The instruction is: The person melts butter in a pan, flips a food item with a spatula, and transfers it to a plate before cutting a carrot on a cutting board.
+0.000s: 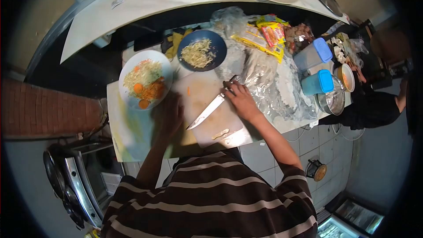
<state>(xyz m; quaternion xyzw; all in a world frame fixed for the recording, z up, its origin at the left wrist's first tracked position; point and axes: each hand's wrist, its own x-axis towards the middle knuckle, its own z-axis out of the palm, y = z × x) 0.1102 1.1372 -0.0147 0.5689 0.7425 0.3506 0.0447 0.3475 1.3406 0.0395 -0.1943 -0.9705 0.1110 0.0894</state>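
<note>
A long kitchen knife (207, 115) lies slanted across the white cutting board (200, 90), its tip toward me. My right hand (241, 99) is closed over its dark handle. To the left of the board, my left hand (172, 111) is in shadow by the edge of a white plate (128, 68); its fingers are hard to make out. Shredded pale and orange vegetables (145, 77) fill the plate, with round orange pieces among them. On the board are a small orange sliver (188, 91) and a pale scrap (220, 134).
Behind the board stands a dark blue bowl (222, 48) of pale shreds. Yellow packets (260, 39), plastic bags (262, 72) and lidded containers (312, 83) crowd the right side. A raised white shelf (145, 4) runs along the back. A person in black (370, 110) is at right.
</note>
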